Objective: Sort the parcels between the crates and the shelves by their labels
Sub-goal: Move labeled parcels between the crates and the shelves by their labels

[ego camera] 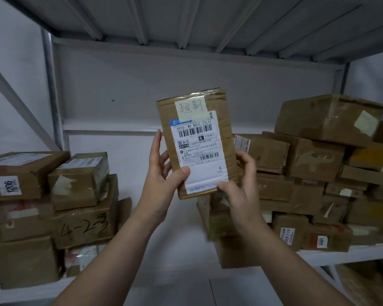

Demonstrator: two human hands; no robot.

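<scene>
Head view: left hand and right hand pinch the parcel's lower corners, long axis upright, label facing the camera.

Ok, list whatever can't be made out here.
Head view:
- Held parcel: label's address lines too small; back face turned away.
- Left hand and right hand: fingers partly hidden behind the parcel.
- Parcel stack at right: labels blurred, cut by the frame edge.
- Crates: out of frame.

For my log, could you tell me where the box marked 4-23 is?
Head view, lower left: the box marked 4-23 sits in the left stack on the shelf, under a smaller box.
</scene>
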